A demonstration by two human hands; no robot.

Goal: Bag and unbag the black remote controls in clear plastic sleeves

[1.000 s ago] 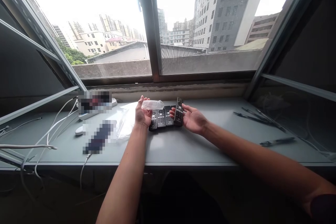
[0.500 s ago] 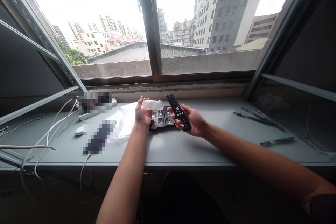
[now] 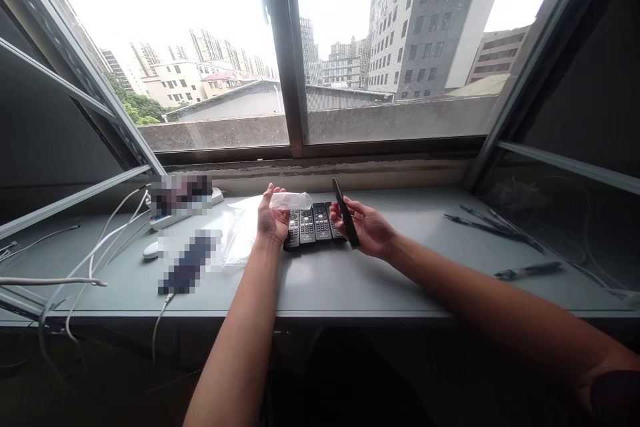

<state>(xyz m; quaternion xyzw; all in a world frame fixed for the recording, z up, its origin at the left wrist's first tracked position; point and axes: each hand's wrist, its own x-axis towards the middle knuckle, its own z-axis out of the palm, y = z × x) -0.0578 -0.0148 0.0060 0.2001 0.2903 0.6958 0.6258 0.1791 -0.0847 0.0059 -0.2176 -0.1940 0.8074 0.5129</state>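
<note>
In my right hand (image 3: 367,227) is a black remote control (image 3: 345,212), held up and turned edge-on, so its buttons barely show. My left hand (image 3: 273,219) is closed on a clear plastic sleeve (image 3: 293,201), which sticks out to the right above the desk. Between the hands, several black remote controls (image 3: 307,227) with light buttons lie side by side on the desk. The sleeve covers the upper ends of some of them, and my right hand partly hides the rightmost one.
On the grey desk (image 3: 400,293), plastic bags (image 3: 237,240) lie left of my left hand. Farther left are a white mouse (image 3: 151,250), a blurred-out object (image 3: 189,261) with a cable, and a power strip (image 3: 216,196). Pens (image 3: 527,271) lie at the right. A window frame (image 3: 295,107) stands behind.
My right hand has rotated the remote from button side showing to edge-on. More of the row of remotes shows now. My left hand and the sleeve stay in place.
</note>
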